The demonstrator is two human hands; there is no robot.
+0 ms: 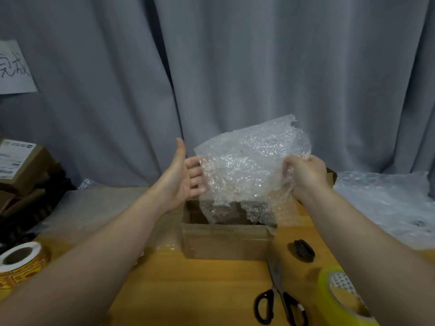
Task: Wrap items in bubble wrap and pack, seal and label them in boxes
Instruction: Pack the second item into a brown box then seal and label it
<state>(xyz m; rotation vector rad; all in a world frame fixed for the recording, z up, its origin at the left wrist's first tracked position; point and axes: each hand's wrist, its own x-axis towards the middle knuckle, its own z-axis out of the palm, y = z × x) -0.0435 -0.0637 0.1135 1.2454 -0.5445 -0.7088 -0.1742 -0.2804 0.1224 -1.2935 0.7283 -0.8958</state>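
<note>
Far left: stacked boxes, the top one bearing a printed label. I judge these to be finished parcels. A label roll sits at the near-left corner of the table, well apart from the work.

Left hand: fingers straight, thumb up, fingertips touching the left edge of the bubble wrap sheet. It steadies the sheet and has no grip on it.

Centre: the sheet is held in the air over the open box, its lower edge hanging into the mouth. The flaps are up, and I see no tape or label on the near wall. More wrap shows inside, but whether an item lies in it I cannot tell through the plastic.

Right hand: fingers curled round the bunched right edge of the sheet, carrying its weight.

Right: a black round object just beside the box. Scissors and a yellow tape roll lie at the near edge, untouched. Loose bubble wrap is heaped at the far right.

Judgement: this box is at the wrapping or padding stage. Closing the flaps, taping and labelling are all left to do.
</note>
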